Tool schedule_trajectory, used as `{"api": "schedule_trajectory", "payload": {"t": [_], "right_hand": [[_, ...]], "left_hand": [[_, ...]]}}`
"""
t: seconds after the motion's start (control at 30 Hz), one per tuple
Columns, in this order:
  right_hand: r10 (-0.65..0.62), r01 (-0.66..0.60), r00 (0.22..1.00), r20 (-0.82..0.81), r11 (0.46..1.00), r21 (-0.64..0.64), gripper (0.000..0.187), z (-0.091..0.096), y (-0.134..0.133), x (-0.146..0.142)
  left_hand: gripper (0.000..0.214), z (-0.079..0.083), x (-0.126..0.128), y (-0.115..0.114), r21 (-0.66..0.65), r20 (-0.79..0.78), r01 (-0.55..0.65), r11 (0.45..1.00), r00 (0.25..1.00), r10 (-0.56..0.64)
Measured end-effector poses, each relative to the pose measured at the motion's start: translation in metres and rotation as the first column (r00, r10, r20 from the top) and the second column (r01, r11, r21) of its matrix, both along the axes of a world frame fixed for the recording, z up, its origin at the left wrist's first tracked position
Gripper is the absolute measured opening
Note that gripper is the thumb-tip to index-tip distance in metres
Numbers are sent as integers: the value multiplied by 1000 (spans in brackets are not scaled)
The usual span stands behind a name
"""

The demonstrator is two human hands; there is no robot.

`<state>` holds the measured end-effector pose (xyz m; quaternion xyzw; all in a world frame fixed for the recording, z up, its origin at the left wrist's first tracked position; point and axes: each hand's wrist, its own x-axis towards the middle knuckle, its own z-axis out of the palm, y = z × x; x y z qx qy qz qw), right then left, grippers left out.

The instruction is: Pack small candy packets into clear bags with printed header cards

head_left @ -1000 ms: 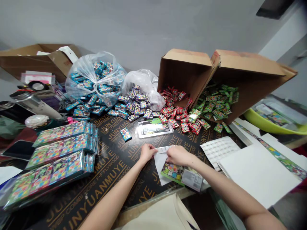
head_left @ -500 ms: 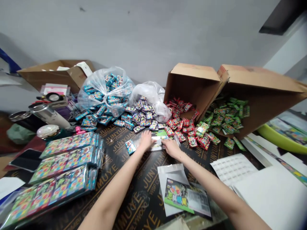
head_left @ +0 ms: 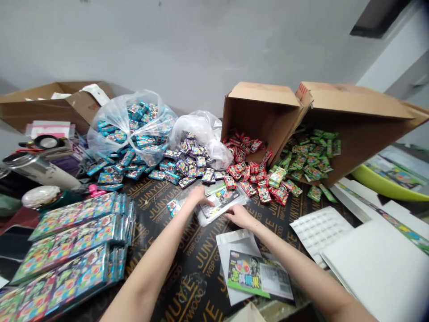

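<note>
In the middle of the table, a clear plastic bag (head_left: 209,218) lies around or under a printed card (head_left: 224,199) with green and black graphics. My left hand (head_left: 197,197) is closed at the card's left end, thumb over the plastic. At the lower right edge my right hand (head_left: 240,217) pinches the plastic between thumb and fingers. Just left of my left hand lies a blue candy box (head_left: 174,207), partly covered by plastic. Nearer to me, another printed card (head_left: 246,273) rests on a white flat bag (head_left: 225,243).
Stacks of filled packs (head_left: 67,268) stand at the left. Behind my hands are blue boxes in a clear bag (head_left: 132,129), purple boxes (head_left: 192,163), red boxes (head_left: 246,152) and green boxes (head_left: 311,156) spilling from cartons (head_left: 264,96). White sheets (head_left: 378,259) lie at the right.
The plastic bag and card are now turned at a slant and drawn a little nearer. My right hand has moved down to the bag's lower edge. The view has shifted slightly right.
</note>
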<state>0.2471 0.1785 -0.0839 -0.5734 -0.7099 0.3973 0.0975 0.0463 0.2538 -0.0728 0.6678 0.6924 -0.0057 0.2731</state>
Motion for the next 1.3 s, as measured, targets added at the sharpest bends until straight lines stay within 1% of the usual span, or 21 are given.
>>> {"api": "schedule_trajectory", "payload": {"t": [0.07, 0.17, 0.27, 0.33, 0.4, 0.43, 0.47, 0.5, 0.57, 0.6, 0.67, 0.73, 0.77, 0.8, 0.83, 0.87, 0.9, 0.97, 1.03, 1.2, 1.3], "right_hand": [[-32, 22, 993, -115, 996, -86, 18, -1, -2, -2], [-126, 64, 954, -272, 972, -225, 23, -1, -8, -4], [-242, 117, 889, -389, 941, -318, 35, 2, -17, -5], [-423, 217, 779, -462, 874, -435, 53, 5, -22, -9], [-639, 299, 590, -494, 741, -601, 81, 9, -25, -18], [-715, 300, 495, -494, 674, -675, 92, 10, -25, -24], [-750, 286, 428, -504, 642, -712, 98, 10, -24, -33], [-746, 270, 398, -534, 651, -709, 99, 10, -21, -41], [-696, 262, 370, -615, 714, -650, 94, 8, -12, -56], [-639, 265, 400, -657, 767, -585, 89, 8, -6, -60], [-489, 216, 524, -697, 868, -447, 82, 10, 14, -58], [-266, 65, 674, -689, 951, -303, 79, 16, 42, -45], [-166, -6, 715, -680, 970, -243, 80, 20, 58, -35], [36, -116, 783, -621, 989, -89, 80, 24, 75, -26], [215, -225, 841, -497, 974, 41, 80, 27, 91, -17], [344, -320, 871, -352, 939, 124, 80, 30, 106, -10], [424, -391, 877, -228, 904, 174, 79, 32, 118, -5], [467, -444, 879, -96, 875, 194, 75, 31, 134, 0], [466, -446, 882, -72, 874, 192, 67, 26, 140, 2], [470, -459, 882, -32, 873, 168, 29, 13, 129, 12], [406, -390, 912, -54, 901, 192, 18, 12, 120, 22]], "left_hand": [[81, 0, 0, -1, -26, 86, -38, 999, 995, 40], [60, 3, 0, -7, -86, 248, -92, 992, 962, 111], [42, 11, -6, -23, -172, 447, -129, 977, 873, 194], [37, 17, -14, -40, -227, 582, -132, 965, 776, 243], [36, 20, -21, -59, -264, 690, -141, 954, 664, 289], [37, 20, -22, -69, -275, 728, -158, 948, 610, 313], [39, 19, -22, -79, -281, 757, -184, 942, 560, 335], [41, 18, -20, -89, -282, 781, -217, 934, 514, 355], [46, 12, -11, -110, -274, 816, -293, 916, 433, 383], [48, 9, -5, -119, -270, 828, -325, 906, 401, 391], [52, 2, 5, -135, -285, 836, -352, 892, 363, 411], [54, -3, 11, -145, -326, 825, -329, 886, 358, 436], [53, -5, 11, -148, -345, 818, -314, 885, 362, 447], [51, -6, 10, -149, -358, 812, -305, 882, 366, 456], [49, -8, 7, -149, -365, 807, -306, 879, 366, 463], [47, -9, 4, -149, -368, 805, -315, 875, 363, 469], [46, -10, 1, -148, -369, 804, -327, 870, 358, 475], [45, -13, -4, -148, -370, 805, -344, 863, 345, 483], [43, -15, -6, -151, -371, 811, -348, 861, 331, 483], [43, -19, -5, -162, -391, 828, -342, 854, 275, 489], [43, -20, -4, -165, -403, 833, -341, 849, 249, 495]]}}
